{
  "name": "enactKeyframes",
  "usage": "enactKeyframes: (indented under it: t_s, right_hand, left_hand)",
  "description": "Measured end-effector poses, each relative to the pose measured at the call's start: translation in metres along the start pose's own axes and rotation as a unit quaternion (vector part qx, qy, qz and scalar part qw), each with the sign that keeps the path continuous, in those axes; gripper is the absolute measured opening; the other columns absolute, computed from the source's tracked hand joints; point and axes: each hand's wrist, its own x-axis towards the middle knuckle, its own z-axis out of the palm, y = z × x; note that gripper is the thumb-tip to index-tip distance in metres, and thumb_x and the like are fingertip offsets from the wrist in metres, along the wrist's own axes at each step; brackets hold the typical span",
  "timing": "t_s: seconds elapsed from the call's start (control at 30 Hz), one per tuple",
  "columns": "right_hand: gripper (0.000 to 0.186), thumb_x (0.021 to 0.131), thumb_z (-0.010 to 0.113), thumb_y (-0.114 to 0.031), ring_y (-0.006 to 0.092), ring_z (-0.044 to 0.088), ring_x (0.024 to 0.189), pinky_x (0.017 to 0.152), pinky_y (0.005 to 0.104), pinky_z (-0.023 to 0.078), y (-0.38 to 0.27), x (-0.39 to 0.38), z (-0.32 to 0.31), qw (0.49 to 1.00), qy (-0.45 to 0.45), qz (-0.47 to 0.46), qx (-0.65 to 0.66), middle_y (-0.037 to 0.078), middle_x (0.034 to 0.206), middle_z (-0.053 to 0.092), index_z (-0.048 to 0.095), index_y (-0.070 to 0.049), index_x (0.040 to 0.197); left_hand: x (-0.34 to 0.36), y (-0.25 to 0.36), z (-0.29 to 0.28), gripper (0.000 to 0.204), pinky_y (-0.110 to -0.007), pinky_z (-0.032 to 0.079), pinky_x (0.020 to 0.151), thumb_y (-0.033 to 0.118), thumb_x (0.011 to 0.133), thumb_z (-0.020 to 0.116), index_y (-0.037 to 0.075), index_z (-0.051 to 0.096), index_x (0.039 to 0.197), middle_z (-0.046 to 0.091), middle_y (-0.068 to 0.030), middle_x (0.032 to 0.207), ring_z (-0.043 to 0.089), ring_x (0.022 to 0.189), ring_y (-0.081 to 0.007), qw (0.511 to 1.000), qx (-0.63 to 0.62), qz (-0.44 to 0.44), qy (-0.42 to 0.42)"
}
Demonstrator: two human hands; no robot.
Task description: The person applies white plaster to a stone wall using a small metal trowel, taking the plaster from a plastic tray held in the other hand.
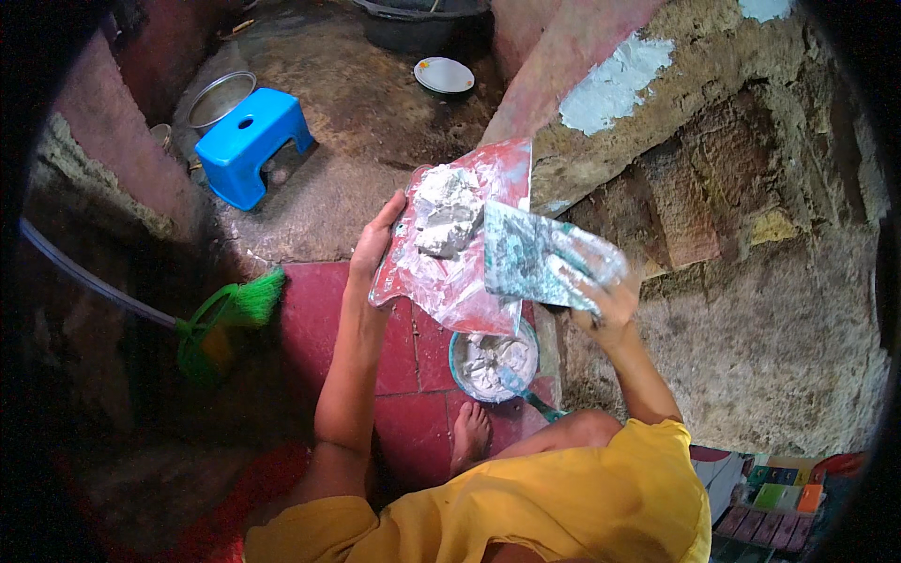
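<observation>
Left hand (375, 246) gripping red board (457, 272) tilted under putty lump (447, 211); right hand (605, 298) closed, seemingly, round trowel (527, 255) scraping beside it.

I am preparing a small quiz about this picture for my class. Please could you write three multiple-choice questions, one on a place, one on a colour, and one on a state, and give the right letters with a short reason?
1. Where is the bowl of white paste?
A. On the blue stool
B. On the red floor, below the red board
C. On the rough wall

2. What colour is the small stool?
A. Blue
B. Yellow
C. Red

3. What state is the red board in?
A. Bare and clean
B. Lying flat on the floor
C. Held up, with a lump of white paste on it

Answers:
1 B, the bowl sits on the red floor near a bare foot.
2 A, its seat and legs are bright blue.
3 C, the left hand grips its edge, a lump of white paste lies on it, and the right hand holds a flat trowel against it.
</observation>
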Motion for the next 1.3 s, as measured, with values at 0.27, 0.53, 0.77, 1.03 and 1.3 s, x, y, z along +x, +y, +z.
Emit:
enactKeyframes:
  t_s: [0.27, 0.53, 0.77, 1.03, 1.3]
  right_hand:
    - [0.023, 0.075, 0.047, -0.025, 0.0273, 0.056, 0.086, 0.072, 0.0355, 0.046, 0.015, -0.059, -0.021, 0.996, -0.070, 0.040, -0.033, 0.010, 0.094, 0.059, 0.061, -0.012, 0.088]
    - [0.049, 0.076, 0.056, -0.015, 0.0176, 0.043, 0.096, 0.084, 0.0293, 0.035, 0.071, -0.050, -0.026, 0.863, 0.011, 0.483, 0.147, 0.012, 0.104, 0.045, 0.033, 0.004, 0.114]
    - [0.032, 0.075, 0.053, -0.001, 0.0085, 0.048, 0.084, 0.075, 0.0221, 0.038, 0.087, -0.025, 0.014, 0.850, -0.130, 0.387, 0.334, 0.002, 0.093, 0.052, 0.046, -0.001, 0.106]
    - [0.028, 0.073, 0.056, -0.001, 0.0092, 0.051, 0.084, 0.076, 0.0228, 0.040, 0.053, -0.011, 0.041, 0.825, -0.111, 0.364, 0.419, 0.002, 0.091, 0.056, 0.051, -0.001, 0.101]
    - [0.034, 0.068, 0.047, 0.010, 0.0063, 0.048, 0.083, 0.075, 0.0204, 0.039, 0.017, -0.015, 0.068, 0.794, -0.175, 0.366, 0.453, 0.001, 0.088, 0.054, 0.050, 0.000, 0.100]
  left_hand:
    - [-0.013, 0.014, 0.027, 0.035, -0.029, 0.037, 0.087, 0.018, 0.086, 0.039, -0.004, 0.043, 0.113, 0.049, -0.0114, 0.110, 0.049, 0.099, -0.0189, 0.947, 0.236, 0.090, 0.198]
    - [-0.005, 0.035, 0.031, 0.034, -0.024, 0.042, 0.075, 0.029, 0.084, 0.044, 0.000, 0.053, 0.100, 0.056, -0.0063, 0.095, 0.054, 0.079, -0.0125, 0.914, 0.394, -0.049, 0.081]
    - [0.004, 0.036, 0.018, 0.036, -0.026, 0.044, 0.074, 0.031, 0.082, 0.047, 0.001, 0.053, 0.101, 0.057, -0.0078, 0.095, 0.056, 0.080, -0.0149, 0.877, 0.436, -0.185, 0.081]
    - [0.011, 0.040, -0.004, 0.036, -0.026, 0.045, 0.076, 0.029, 0.083, 0.045, 0.000, 0.051, 0.104, 0.056, -0.0081, 0.098, 0.056, 0.081, -0.0150, 0.884, 0.407, -0.208, 0.097]
    - [0.023, 0.032, -0.043, 0.031, -0.029, 0.049, 0.066, 0.028, 0.084, 0.044, 0.002, 0.054, 0.096, 0.059, -0.0094, 0.088, 0.059, 0.071, -0.0162, 0.914, 0.326, -0.211, 0.119]
